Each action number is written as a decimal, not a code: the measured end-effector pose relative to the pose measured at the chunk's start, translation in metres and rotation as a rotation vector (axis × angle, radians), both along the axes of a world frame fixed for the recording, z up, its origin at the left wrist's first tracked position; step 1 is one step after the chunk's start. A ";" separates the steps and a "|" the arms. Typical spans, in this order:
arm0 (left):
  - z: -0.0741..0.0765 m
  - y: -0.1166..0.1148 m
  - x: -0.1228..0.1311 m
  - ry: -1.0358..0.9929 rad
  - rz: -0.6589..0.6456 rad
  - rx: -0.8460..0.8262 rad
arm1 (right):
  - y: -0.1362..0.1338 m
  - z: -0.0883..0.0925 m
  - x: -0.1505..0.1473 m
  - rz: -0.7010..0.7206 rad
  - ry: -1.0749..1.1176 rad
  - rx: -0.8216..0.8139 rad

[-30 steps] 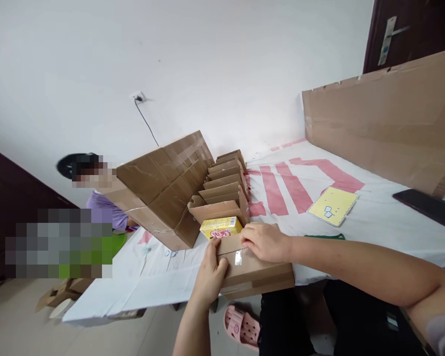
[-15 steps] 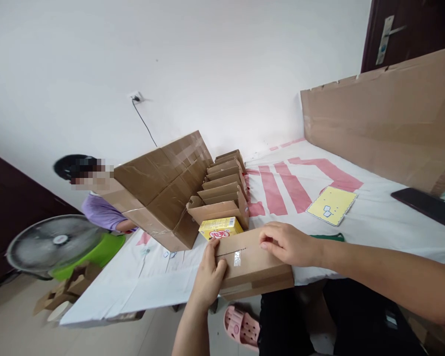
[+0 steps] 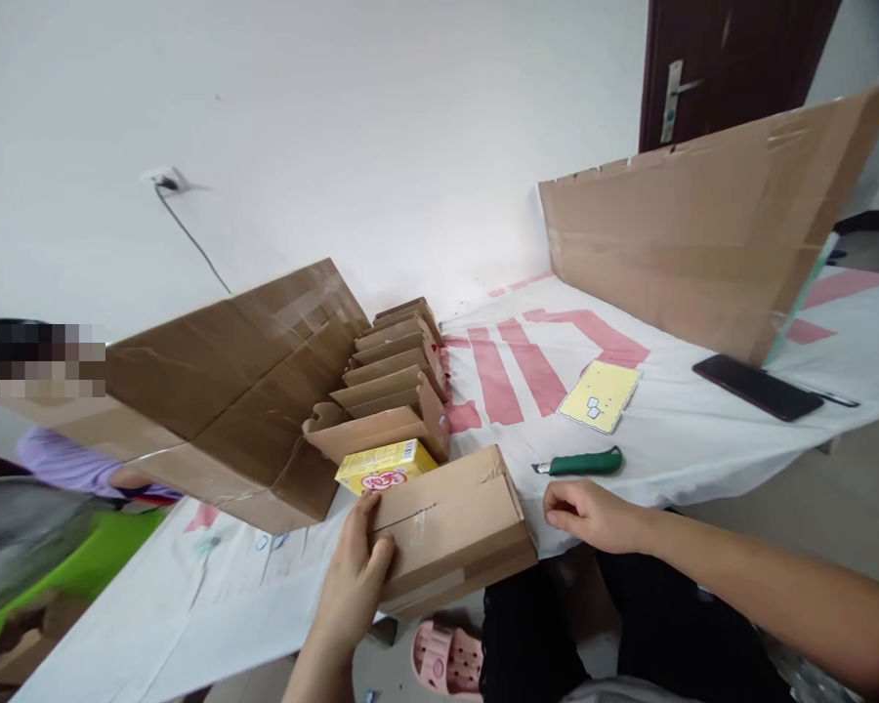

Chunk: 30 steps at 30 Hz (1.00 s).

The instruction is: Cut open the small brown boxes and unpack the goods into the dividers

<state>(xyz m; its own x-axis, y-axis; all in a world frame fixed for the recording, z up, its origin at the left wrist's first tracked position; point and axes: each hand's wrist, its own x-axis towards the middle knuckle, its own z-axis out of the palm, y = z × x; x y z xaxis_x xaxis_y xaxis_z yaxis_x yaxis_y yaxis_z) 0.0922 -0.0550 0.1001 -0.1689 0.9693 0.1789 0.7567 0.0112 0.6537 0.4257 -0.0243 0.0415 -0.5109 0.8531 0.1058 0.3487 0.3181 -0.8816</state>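
A closed brown cardboard box [image 3: 454, 517] lies at the table's front edge, with a slit and a short piece of clear tape on its top. My left hand [image 3: 355, 561] grips its left end, thumb on the top face. Just off the box's right end is my right hand [image 3: 590, 513], fingers curled in and nothing showing in them. A green utility knife [image 3: 582, 462] with its blade out lies right behind that hand. Behind the box sits a yellow printed carton [image 3: 385, 466], partly covered by it.
Several open cardboard boxes [image 3: 381, 430] stand in a row beside a large carton [image 3: 241, 391]. A yellow card [image 3: 601, 395] and a black phone [image 3: 754, 386] lie on the white cloth [image 3: 674, 449]. A tall cardboard panel [image 3: 674, 234] stands behind. Another person's purple sleeve [image 3: 65, 464] shows at left.
My right hand has left the box top and moved right, towards the utility knife, which now shows fully. My left hand stays on the box. The view has swung right.
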 end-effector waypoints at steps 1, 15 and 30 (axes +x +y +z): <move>0.000 0.000 -0.001 0.003 0.002 -0.005 | 0.000 -0.007 -0.003 -0.028 0.012 -0.009; -0.005 0.006 -0.012 0.103 0.007 -0.076 | 0.009 -0.041 -0.024 -0.086 0.062 0.033; 0.000 -0.002 0.006 0.060 0.085 0.035 | 0.014 -0.041 -0.036 -0.179 0.414 -0.083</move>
